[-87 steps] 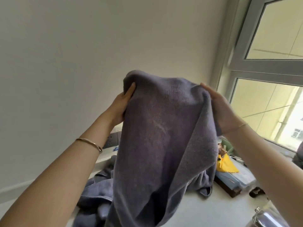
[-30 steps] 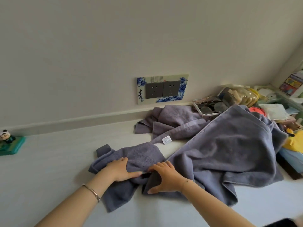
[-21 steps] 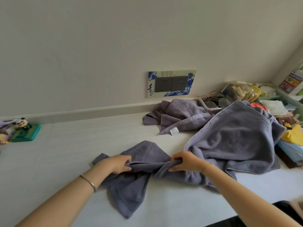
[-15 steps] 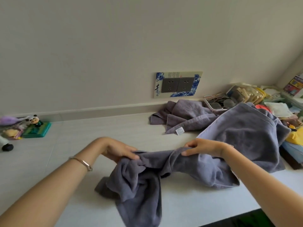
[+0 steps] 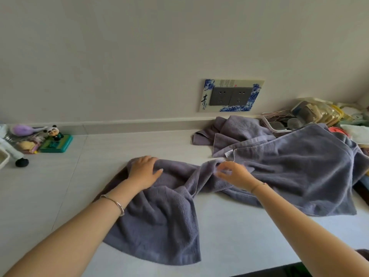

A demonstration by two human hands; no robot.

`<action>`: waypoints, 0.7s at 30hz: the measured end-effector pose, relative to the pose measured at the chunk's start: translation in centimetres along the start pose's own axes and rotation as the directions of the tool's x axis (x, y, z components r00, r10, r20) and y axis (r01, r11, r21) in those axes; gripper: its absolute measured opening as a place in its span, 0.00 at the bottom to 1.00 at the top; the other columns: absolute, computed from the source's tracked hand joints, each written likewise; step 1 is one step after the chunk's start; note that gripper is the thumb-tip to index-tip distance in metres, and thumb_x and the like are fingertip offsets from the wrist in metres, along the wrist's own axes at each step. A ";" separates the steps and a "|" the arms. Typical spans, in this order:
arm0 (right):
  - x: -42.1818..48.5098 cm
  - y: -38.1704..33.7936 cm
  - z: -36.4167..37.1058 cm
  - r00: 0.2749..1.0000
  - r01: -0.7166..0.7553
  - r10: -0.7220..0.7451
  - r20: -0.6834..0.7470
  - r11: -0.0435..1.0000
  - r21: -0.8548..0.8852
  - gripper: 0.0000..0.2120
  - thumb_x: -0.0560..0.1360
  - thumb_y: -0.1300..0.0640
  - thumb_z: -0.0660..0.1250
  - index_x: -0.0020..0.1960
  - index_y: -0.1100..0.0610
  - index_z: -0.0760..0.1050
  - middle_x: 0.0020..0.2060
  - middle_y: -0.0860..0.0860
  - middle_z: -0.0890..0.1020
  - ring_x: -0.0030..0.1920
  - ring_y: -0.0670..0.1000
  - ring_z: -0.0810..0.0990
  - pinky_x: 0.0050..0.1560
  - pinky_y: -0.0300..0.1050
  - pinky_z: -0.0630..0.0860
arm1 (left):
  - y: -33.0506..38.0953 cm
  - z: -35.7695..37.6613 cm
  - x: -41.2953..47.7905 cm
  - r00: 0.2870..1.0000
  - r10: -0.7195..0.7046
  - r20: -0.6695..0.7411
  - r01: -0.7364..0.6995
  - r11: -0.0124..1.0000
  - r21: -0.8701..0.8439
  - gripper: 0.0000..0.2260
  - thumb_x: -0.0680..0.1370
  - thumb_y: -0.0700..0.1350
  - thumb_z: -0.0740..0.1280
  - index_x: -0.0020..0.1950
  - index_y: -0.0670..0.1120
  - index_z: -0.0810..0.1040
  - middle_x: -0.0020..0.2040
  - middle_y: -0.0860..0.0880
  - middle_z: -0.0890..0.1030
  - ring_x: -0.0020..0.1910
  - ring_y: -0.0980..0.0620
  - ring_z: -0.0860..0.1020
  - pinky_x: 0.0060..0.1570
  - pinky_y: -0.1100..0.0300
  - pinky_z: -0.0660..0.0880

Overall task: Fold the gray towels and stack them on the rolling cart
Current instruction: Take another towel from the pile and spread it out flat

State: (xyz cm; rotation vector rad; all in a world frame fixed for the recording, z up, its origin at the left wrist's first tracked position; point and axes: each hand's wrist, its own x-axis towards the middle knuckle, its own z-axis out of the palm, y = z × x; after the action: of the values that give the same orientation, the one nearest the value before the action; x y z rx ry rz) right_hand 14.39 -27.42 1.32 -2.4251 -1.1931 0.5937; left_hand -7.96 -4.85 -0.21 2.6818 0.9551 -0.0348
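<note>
Surface [image 5: 239, 236], white and wide, carries all three gray towels, and not one of them is folded. Big towel [image 5: 299, 172] sprawls at the right, rumpled, its far side riding up over the clutter [image 5: 319, 114] by the wall [image 5: 139, 56]. Near towel [image 5: 159, 220] lies bunched at the front, one end spread toward the near edge and a twisted ridge running right toward the big one. Whether the two join under that ridge I cannot tell. Back towel [image 5: 237, 130] sits crumpled against the wall under the socket plate [image 5: 231, 95], untouched. Cart is nowhere in view, so there is no stack to report.

Left hand [image 5: 144, 172] lies flat, fingers straight, pressing the near towel's far left corner to the surface. Right hand [image 5: 235, 174] hovers at the ridge with its fingers blurred; pinching cloth or only brushing it, I cannot tell. Tag [image 5: 228, 154], small and white, peeks out at the big towel's hem just beyond that hand.

My read is that this is the very start, spreading the first towel flat. Left to do: smooth it, fold it, do the other two, then stack all three on the cart.
</note>
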 end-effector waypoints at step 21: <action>-5.6 -4.0 5.6 0.920 0.392 -0.322 0.223 0.730 -0.560 0.21 0.72 0.45 0.67 0.63 0.50 0.71 0.60 0.47 0.76 0.68 0.51 0.66 0.74 0.58 0.35 | 2.1 1.1 -6.8 0.862 0.379 0.335 -0.364 0.925 -0.110 0.11 0.73 0.44 0.68 0.54 0.51 0.77 0.56 0.53 0.74 0.57 0.53 0.71 0.56 0.61 0.68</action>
State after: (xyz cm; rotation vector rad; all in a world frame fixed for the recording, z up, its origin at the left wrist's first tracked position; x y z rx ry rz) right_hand 5.77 -28.82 -0.25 -2.5325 -2.1034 0.2491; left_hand -11.88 -10.83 0.14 2.6441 0.3172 -0.3926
